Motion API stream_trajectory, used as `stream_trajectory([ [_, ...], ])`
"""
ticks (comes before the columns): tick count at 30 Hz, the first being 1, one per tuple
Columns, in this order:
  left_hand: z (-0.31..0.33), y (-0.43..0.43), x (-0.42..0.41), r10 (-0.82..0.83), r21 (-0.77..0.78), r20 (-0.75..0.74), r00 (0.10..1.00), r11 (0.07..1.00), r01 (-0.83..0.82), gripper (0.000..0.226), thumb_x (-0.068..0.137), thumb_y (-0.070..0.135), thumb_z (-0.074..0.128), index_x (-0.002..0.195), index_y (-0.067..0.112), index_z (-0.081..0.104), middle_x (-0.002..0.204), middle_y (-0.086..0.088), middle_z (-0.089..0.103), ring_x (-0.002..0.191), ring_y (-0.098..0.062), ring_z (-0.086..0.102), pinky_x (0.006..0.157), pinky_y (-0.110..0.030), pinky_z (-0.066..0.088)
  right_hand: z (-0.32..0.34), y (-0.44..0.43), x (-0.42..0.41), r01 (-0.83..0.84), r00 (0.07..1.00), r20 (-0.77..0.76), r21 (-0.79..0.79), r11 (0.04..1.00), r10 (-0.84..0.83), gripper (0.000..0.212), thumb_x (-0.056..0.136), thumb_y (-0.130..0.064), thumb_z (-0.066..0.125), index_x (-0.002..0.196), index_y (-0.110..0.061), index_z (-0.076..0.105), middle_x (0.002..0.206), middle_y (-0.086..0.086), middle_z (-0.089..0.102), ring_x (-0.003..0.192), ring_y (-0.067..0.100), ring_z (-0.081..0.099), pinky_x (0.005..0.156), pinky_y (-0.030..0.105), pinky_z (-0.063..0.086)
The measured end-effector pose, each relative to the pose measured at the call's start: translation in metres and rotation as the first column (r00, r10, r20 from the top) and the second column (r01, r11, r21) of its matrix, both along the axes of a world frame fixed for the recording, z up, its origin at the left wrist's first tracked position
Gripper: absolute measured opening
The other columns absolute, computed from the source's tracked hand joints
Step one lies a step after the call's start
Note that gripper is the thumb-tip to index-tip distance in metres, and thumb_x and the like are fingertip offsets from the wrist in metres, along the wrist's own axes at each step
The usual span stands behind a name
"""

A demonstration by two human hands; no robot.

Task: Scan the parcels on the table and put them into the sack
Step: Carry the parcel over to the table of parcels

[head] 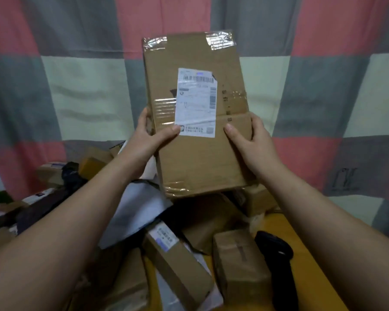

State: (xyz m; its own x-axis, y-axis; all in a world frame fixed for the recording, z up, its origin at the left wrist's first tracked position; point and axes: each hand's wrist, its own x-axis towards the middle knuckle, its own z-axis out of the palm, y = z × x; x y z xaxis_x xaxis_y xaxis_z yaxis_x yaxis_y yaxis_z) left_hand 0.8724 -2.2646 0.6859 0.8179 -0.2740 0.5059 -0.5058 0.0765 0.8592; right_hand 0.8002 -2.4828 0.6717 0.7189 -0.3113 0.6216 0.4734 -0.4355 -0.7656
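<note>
Left hand (152, 135) and right hand (248, 138) grip cardboard box (195, 153) side edges, raised above parcel pile (177, 254)

Left forearm (76, 209) and right forearm (312, 209): bare, entering from the lower corners of the frame, raised and converging toward centre. Left hand (154, 134): centre-left, thumb laid across the near face of the parcel (198, 162), fingers wrapped behind its left edge. Right hand (253, 140): centre-right, thumb pressed on the near face, fingers curled round the right edge. Hands roughly level, well apart.
</note>
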Motion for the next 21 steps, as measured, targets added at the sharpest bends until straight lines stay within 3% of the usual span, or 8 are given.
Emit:
stream_trajectory([
  [4,-0.017,0.016,-0.07,0.041,0.037,-0.046,0.998,0.999,-0.039,0.089,0.059,0.05,0.081,0.134,0.043,0.034,0.111,0.015,0.065,0.097,-0.008,0.068,0.066,-0.024,0.056,-0.016,0.012,-0.067,-0.035,0.999,-0.018,0.031,0.999,0.036,0.055,0.089,-0.035,0.066,0.137,-0.018,0.043,0.109,-0.021,0.057,0.1,-0.007,0.056,0.083,0.012,0.048],
  [8,-0.054,0.031,-0.126,0.1,0.046,-0.119,0.988,0.994,-0.095,0.11,0.05,0.059,0.083,0.142,0.044,0.024,0.124,0.008,0.06,0.107,-0.014,0.064,0.09,-0.041,0.053,-0.047,0.016,-0.123,-0.037,0.993,-0.113,-0.039,0.999,0.033,0.064,0.086,-0.047,0.066,0.138,-0.02,0.039,0.117,-0.013,0.054,0.102,-0.001,0.055,0.083,0.02,0.047],
  [12,-0.099,0.045,-0.166,0.148,0.068,-0.11,0.983,0.988,-0.142,0.115,0.048,0.064,0.083,0.142,0.051,0.018,0.118,0.022,0.06,0.105,-0.009,0.064,0.093,-0.04,0.051,-0.084,0.018,-0.16,-0.032,0.978,-0.209,-0.102,0.994,0.011,0.051,0.086,-0.057,0.058,0.126,-0.031,0.041,0.108,-0.022,0.051,0.095,-0.005,0.052,0.073,0.017,0.042],
  [15,-0.134,0.059,-0.191,0.139,0.042,-0.175,0.975,0.99,-0.134,0.104,0.047,0.064,0.083,0.134,0.059,0.026,0.129,0.011,0.057,0.107,-0.012,0.065,0.087,-0.037,0.054,-0.115,0.01,-0.169,-0.065,0.955,-0.283,0.083,0.994,0.086,0.037,0.095,-0.057,0.041,0.11,-0.027,0.057,0.106,-0.007,0.066,0.092,0.007,0.063,0.071,0.026,0.05],
  [17,-0.155,0.067,-0.206,0.148,0.03,-0.17,0.974,0.989,-0.145,0.088,0.052,0.06,0.082,0.124,0.066,0.034,0.13,0.018,0.054,0.106,-0.002,0.063,0.079,-0.025,0.054,-0.14,0.003,-0.168,0.008,0.927,-0.37,0.185,0.983,0.062,0.038,0.098,-0.051,0.039,0.099,-0.021,0.061,0.098,0.004,0.067,0.088,0.018,0.064,0.074,0.035,0.051],
  [19,-0.176,0.073,-0.218,0.178,0.073,-0.149,0.973,0.983,-0.169,0.09,0.056,0.057,0.081,0.131,0.063,0.031,0.134,0.02,0.051,0.111,0.001,0.059,0.08,-0.02,0.053,-0.17,-0.009,-0.161,0.16,0.873,-0.467,0.004,0.987,-0.14,0.027,0.097,-0.042,0.05,0.1,-0.017,0.06,0.105,0.007,0.066,0.091,0.021,0.061,0.08,0.038,0.051],
  [21,-0.196,0.075,-0.223,0.214,0.126,-0.148,0.965,0.972,-0.197,0.102,0.058,0.057,0.084,0.14,0.056,0.024,0.139,0.015,0.048,0.117,-0.004,0.056,0.088,-0.023,0.05,-0.196,-0.018,-0.148,0.236,0.738,-0.596,-0.209,0.949,-0.315,0.032,0.094,-0.033,0.057,0.118,-0.011,0.056,0.121,0.013,0.06,0.103,0.028,0.058,0.088,0.042,0.05],
])
